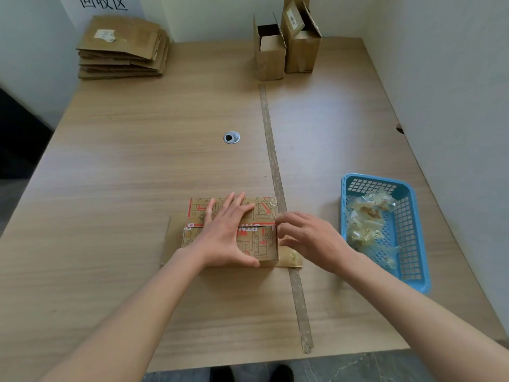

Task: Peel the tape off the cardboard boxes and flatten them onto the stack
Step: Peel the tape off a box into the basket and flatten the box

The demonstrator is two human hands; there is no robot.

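Stack of flattened cardboard (122, 48) far left corner of wooden table (137, 161); two upright open boxes (286, 48) far centre. Blue plastic basket (413, 244) right, holding crumpled tape scraps (369, 221). Printed cardboard box (264, 213) near table's front edge (red-lettered tape across it). Left hand (228, 232) flat on box, fingers spread, pressing. Right hand (308, 238) at box's right edge, fingertips pinching tape end (271, 224).
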